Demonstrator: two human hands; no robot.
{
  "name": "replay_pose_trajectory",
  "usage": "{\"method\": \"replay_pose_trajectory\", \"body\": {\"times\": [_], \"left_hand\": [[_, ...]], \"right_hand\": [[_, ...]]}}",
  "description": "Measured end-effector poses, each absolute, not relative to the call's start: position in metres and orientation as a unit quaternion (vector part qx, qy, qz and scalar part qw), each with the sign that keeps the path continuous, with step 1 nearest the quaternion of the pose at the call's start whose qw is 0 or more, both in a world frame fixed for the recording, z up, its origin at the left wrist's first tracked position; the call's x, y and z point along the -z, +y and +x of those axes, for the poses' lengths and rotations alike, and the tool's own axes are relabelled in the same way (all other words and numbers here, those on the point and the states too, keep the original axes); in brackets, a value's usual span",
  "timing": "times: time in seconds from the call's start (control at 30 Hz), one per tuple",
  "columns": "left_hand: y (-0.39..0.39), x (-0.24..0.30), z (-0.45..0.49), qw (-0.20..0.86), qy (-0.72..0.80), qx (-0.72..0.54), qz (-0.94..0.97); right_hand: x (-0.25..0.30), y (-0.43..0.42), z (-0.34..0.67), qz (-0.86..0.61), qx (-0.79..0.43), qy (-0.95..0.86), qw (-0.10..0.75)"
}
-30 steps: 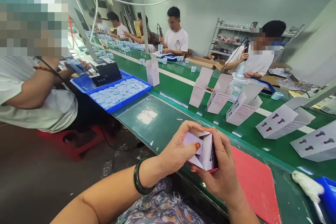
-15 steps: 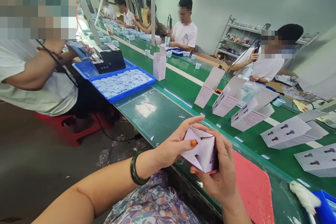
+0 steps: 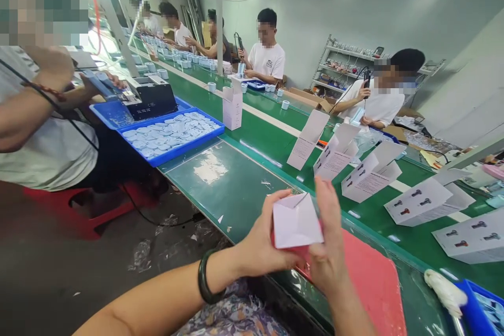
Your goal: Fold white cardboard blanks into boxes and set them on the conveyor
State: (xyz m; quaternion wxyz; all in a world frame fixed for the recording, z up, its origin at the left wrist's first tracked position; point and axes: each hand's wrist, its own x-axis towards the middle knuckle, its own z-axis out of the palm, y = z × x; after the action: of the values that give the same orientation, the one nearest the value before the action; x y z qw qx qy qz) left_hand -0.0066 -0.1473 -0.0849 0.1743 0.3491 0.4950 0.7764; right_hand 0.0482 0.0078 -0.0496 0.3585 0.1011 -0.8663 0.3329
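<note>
A small cardboard box [image 3: 298, 223] is held upright between my hands, its white end turned up towards me with the flaps folded in. My left hand [image 3: 258, 239] wraps round the box from the left, fingers behind it and thumb below. Against the right side lies my right hand [image 3: 328, 247], its thumb at the box's lower right corner and its fingers stretched upward, slightly blurred. Under the right forearm is a red mat [image 3: 370, 278] on the green worktop. The box's lower part is hidden by my hands.
Open-topped white boxes [image 3: 429, 199] stand in a row on the green conveyor [image 3: 271, 149]. A blue tray [image 3: 189, 142] of light-blue pieces is at left, near a seated co-worker [image 3: 43, 121]. A white-wrapped tool [image 3: 444, 291] and a blue bin [image 3: 472, 304] lie at right. Several co-workers sit opposite.
The top flaps of the box, partly raised before, are now folded down nearly flat. My left thumb has left the top, and my right fingers have straightened. The camera view has shifted slightly.
</note>
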Motion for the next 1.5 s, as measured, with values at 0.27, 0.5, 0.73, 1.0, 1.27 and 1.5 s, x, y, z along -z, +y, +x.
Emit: {"method": "replay_pose_trajectory", "body": {"times": [0.27, 0.5, 0.73, 1.0, 1.27, 1.5], "left_hand": [[-0.185, 0.085, -0.052, 0.056, 0.516, -0.850, 0.087], [-0.168, 0.092, -0.057, 0.189, 0.284, -0.938, -0.064], [-0.178, 0.105, -0.076, 0.080, 0.572, -0.817, 0.000], [-0.165, 0.133, -0.136, -0.110, 0.823, -0.537, 0.149], [-0.108, 0.088, -0.225, -0.183, 0.799, -0.558, 0.132], [-0.032, 0.100, -0.297, -0.097, 0.874, -0.469, 0.081]], "right_hand": [[0.084, -0.012, 0.053, 0.080, -0.403, -0.810, 0.418], [0.111, -0.048, 0.018, -0.067, -0.745, -0.637, 0.187], [0.086, -0.047, -0.047, -0.132, -0.774, -0.555, 0.275], [0.106, -0.051, -0.072, -0.109, -0.605, -0.742, 0.268], [0.144, -0.052, -0.069, -0.035, -0.519, -0.783, 0.340], [0.145, -0.054, -0.071, -0.061, -0.534, -0.799, 0.269]]}}
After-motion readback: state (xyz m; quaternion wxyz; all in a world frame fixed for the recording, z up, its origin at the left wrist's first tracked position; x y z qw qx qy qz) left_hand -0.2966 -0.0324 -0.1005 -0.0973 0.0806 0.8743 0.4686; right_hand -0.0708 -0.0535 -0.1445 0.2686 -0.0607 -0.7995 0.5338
